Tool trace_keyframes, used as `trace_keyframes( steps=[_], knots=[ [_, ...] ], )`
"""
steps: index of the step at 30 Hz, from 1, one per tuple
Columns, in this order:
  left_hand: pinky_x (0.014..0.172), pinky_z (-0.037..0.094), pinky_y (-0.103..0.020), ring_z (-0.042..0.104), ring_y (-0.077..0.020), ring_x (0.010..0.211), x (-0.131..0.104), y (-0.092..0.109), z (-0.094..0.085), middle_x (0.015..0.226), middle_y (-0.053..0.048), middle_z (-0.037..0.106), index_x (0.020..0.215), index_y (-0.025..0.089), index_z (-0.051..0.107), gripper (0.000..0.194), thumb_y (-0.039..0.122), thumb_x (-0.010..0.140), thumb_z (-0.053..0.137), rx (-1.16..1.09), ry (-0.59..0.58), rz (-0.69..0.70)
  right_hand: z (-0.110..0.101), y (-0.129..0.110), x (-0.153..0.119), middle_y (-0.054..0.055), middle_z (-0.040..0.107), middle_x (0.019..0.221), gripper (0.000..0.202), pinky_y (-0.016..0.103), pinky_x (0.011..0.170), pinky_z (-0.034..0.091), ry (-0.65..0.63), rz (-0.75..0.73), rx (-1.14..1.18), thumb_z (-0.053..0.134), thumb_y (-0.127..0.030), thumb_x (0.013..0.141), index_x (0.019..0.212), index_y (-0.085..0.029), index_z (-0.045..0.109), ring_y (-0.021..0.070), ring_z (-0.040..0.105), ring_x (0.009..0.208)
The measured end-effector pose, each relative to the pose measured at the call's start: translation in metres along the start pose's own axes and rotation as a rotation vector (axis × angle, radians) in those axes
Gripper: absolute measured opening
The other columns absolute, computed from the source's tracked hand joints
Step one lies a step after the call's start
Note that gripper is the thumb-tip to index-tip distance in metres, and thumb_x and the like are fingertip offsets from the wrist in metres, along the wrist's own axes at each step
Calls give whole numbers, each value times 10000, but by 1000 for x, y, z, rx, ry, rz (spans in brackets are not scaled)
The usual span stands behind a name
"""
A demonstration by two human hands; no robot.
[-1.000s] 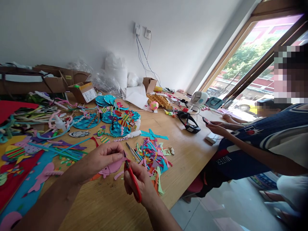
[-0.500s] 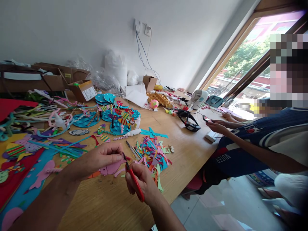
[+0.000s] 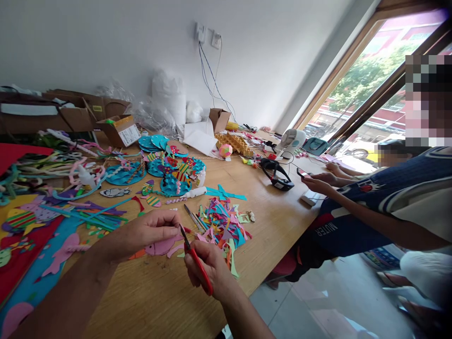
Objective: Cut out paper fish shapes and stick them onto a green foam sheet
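Note:
My right hand is closed around the red handles of a pair of scissors, whose dark blades point up and left. At the blade tips, my left hand has its thumb and fingers pinched together. Whatever is between them is too small to make out. Beneath and beyond the left fingers lies a pink fish cutout on the table. Just past both hands rest some pens and a heap of colourful paper scraps.
Blue round pieces with fish decorations, pipe cleaners and coloured strips cover the table's left side. Farther right stand a black headset and a white fan. A person holds a phone at the right edge.
Both hands keep nearly the same pose, with the scissors still by the left fingertips. The view has shifted very slightly.

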State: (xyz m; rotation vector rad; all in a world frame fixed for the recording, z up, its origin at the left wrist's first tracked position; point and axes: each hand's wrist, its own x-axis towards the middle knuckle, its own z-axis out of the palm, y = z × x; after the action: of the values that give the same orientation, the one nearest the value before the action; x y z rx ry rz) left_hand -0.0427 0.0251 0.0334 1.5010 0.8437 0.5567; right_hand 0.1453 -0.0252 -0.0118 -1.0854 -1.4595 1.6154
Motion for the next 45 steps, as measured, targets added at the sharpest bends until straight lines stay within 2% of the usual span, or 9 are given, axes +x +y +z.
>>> trace_keyframes(
  steps=[7,11,15,20,25,31,35,40,45],
  knots=[
    [486,386,-215,424,-93,515,2,4,4,628,56,443,737,189,502,264,434,825,545,27,33,-6,-11,5,2,-50,441,437,549,202,413,291,68,-56,14,499,-721,762,586,-207,419,76,372,410],
    [444,319,-210,358,-86,461,5,8,8,565,77,402,732,198,487,250,436,789,536,43,99,-18,-23,3,-1,-24,476,532,518,226,487,339,121,-53,-25,491,-671,803,601,-196,445,100,419,503],
    [488,315,-215,410,-113,553,12,10,15,627,50,460,702,186,521,151,334,737,525,275,176,-30,-26,-2,2,-21,524,646,351,230,544,369,266,-127,37,669,-499,734,722,-184,515,114,455,584],
    [518,323,-225,437,-127,595,15,13,17,633,43,474,694,193,500,106,286,744,488,408,161,17,-9,-20,23,-42,525,697,292,225,559,361,147,-150,65,743,-299,630,764,-193,506,111,458,604],
    [522,350,-225,453,-130,603,4,14,-2,659,43,468,728,205,479,108,308,737,510,410,214,11,8,-38,46,-66,480,652,231,223,579,357,94,-185,91,667,-244,619,728,-194,470,97,439,587],
    [597,422,-249,531,-161,690,-11,-15,-26,744,12,541,834,202,523,185,368,775,467,522,228,-38,12,-13,63,-55,503,665,170,224,562,378,71,-212,20,601,-222,647,751,-202,467,111,467,592],
    [597,407,-254,538,-169,679,-13,-41,-31,703,10,558,760,195,541,102,267,737,473,631,294,-115,7,13,71,-53,480,639,90,223,547,379,168,-230,-292,514,-218,699,732,-216,431,115,459,573],
    [633,430,-281,585,-192,697,-11,-67,-24,718,-12,637,743,196,606,130,202,761,477,780,351,-199,4,23,74,-61,415,578,129,231,514,284,234,-201,-490,539,-216,705,683,-223,412,121,375,537],
    [889,432,-393,567,-262,1008,-27,-58,-6,1016,-99,658,906,192,659,225,129,779,484,911,452,-168,8,28,73,-55,411,545,142,237,498,232,192,-166,-604,572,-214,708,650,-219,442,119,344,509]
  ],
)
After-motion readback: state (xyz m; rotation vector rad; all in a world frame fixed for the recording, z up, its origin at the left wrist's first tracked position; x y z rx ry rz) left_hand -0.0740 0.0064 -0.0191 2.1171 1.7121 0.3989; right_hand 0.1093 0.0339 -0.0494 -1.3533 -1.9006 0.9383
